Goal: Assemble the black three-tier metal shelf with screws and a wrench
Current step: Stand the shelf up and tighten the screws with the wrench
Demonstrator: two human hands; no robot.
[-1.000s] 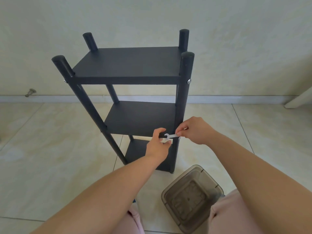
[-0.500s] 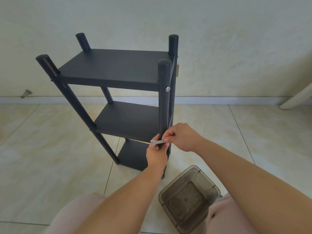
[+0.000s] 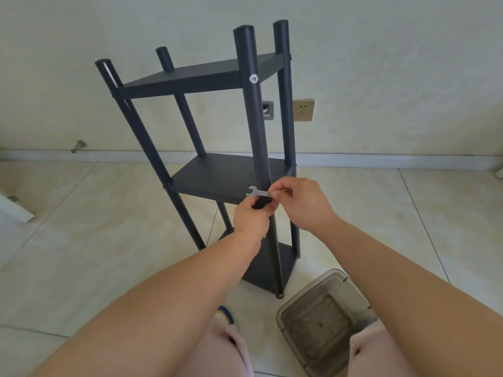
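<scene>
Shelf [image 3: 217, 175] stands upright on the tiled floor [image 3: 81, 240] near the wall. Left hand [image 3: 251, 217] wraps around the near post [image 3: 251, 118] at middle-tier height, forearm reaching forward. Right hand [image 3: 300, 205] pinches a small flat wrench [image 3: 258, 192], held level against that post.

Middle-tier screw probably behind the left hand [image 3: 251, 217] and wrench [image 3: 258, 192]

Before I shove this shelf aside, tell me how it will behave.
The shelf looks tall and narrow on thin posts, so a high push would probably tip it. The floor tiles look glossy, so a low push likely slides it. The left hand gripping one post suggests it needs steadying.
</scene>
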